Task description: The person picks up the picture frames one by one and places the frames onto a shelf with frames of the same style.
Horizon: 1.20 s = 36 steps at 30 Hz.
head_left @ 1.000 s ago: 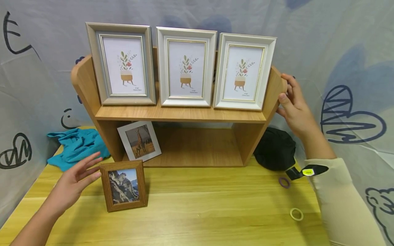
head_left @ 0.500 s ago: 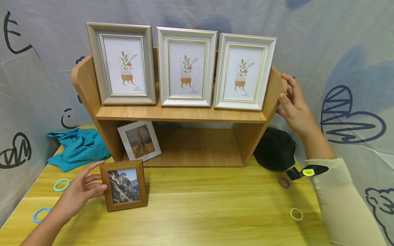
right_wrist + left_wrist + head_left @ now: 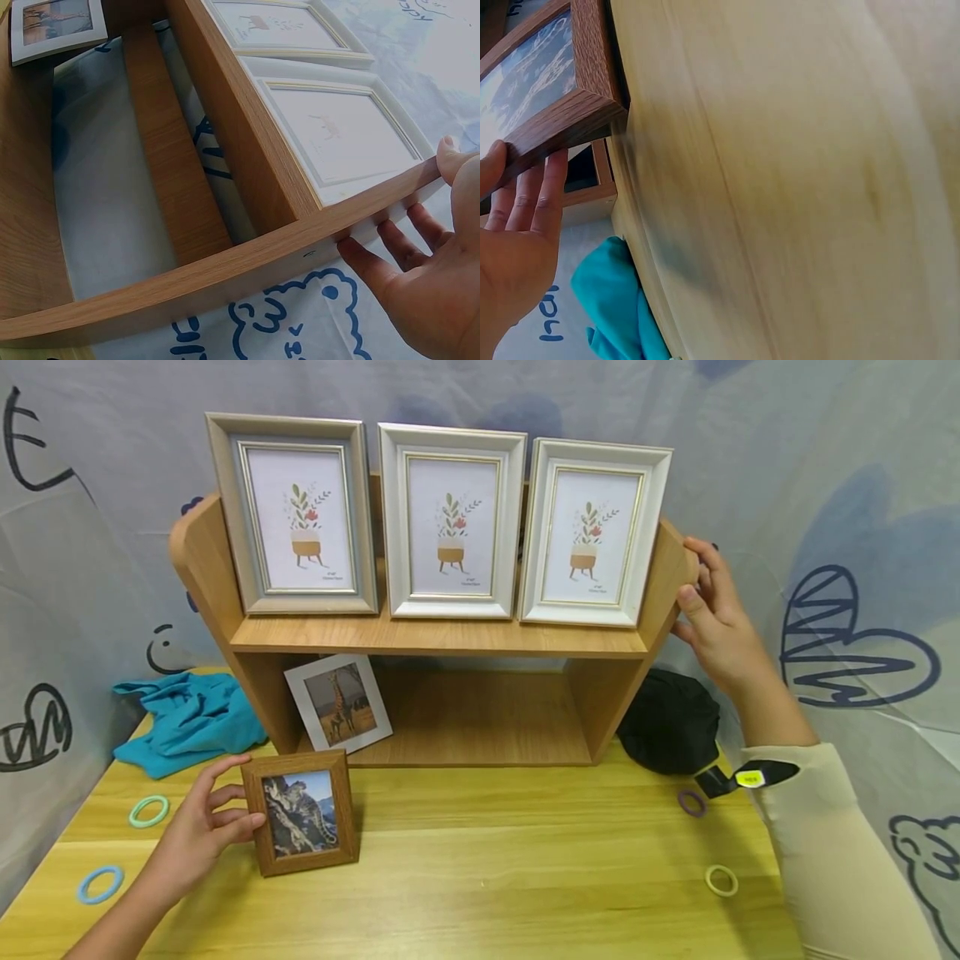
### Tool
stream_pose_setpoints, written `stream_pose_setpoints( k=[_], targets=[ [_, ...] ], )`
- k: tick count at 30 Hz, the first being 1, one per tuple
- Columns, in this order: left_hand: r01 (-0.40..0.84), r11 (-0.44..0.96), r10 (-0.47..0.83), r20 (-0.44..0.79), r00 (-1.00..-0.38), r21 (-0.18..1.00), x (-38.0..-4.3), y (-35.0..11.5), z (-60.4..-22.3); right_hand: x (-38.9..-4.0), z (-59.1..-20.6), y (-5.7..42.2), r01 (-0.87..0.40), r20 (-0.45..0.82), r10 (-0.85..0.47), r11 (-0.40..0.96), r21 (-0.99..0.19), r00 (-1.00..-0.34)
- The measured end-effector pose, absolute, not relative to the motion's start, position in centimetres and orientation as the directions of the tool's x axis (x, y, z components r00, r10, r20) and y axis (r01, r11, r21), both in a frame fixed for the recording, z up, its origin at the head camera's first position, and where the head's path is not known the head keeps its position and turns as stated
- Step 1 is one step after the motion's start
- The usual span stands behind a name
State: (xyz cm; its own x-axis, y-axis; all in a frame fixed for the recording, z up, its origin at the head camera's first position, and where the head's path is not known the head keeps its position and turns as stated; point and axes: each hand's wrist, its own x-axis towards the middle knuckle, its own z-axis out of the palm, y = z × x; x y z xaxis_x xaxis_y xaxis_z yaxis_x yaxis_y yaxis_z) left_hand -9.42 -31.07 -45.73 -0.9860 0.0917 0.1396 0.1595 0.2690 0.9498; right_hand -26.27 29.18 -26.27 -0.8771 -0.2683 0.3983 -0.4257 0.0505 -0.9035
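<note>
My left hand (image 3: pixel 198 831) holds the left edge of a brown wooden picture frame (image 3: pixel 347 806) with a snow leopard photo. The thumb lies on its front and the other fingers go behind, as the left wrist view also shows. This frame stands upright on the table, before the lower left of a two-tier wooden shelf (image 3: pixel 465 643). On the shelf's right side panel is my right hand (image 3: pixel 720 627), thumb at the front edge and fingertips against the outer face. A white picture frame (image 3: pixel 366 737) with a giraffe photo leans tilted inside the lower tier.
Along the upper tier stand a champagne frame (image 3: pixel 367 527), a white frame (image 3: pixel 450 608) and another white frame (image 3: pixel 581 614). Teal cloth (image 3: pixel 195 718) lies left of the shelf, a black cap (image 3: pixel 667 727) right. Several coloured rings, including a blue ring (image 3: pixel 82 887), lie near the table's sides.
My left hand has moved right and slightly down onto the brown picture frame's edge and taken hold, uncovering two rings at the left. The right hand stays on the shelf.
</note>
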Motion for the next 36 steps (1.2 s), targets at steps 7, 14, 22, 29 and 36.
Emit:
stream_pose_setpoints(
  k=[7, 14, 22, 29, 36],
  targets=[
    [0.167, 0.198, 0.092, 0.151, -0.984, 0.966, -9.5, -31.1, -45.8, -26.3, -26.3, 29.3, -0.432, 0.405, -0.271, 0.048, -0.901, -0.873],
    [0.189, 0.086, 0.138, 0.176, -0.975, 0.978, -9.8, -29.6, -45.4, -26.1, -26.2, 29.3, -0.425, 0.397, -0.258, 0.061, -0.903, -0.881],
    [0.194, 0.119, 0.190, 0.169, -0.967, 0.974, -12.0, -25.3, -43.9, -26.1, -26.3, 29.3, -0.425, 0.398, -0.257, 0.060, -0.903, -0.881],
    [0.155, 0.154, 0.275, 0.108, -0.955, 0.976, -15.1, -19.0, -43.3, -26.2, -26.3, 29.2, -0.421, 0.395, -0.262, 0.050, -0.906, -0.881],
    [0.235, 0.108, 0.324, 0.190, -0.927, 0.966, -19.6, -11.7, -43.5, -26.3, -26.3, 29.1, -0.430, 0.405, -0.258, 0.049, -0.901, -0.877]
  ],
)
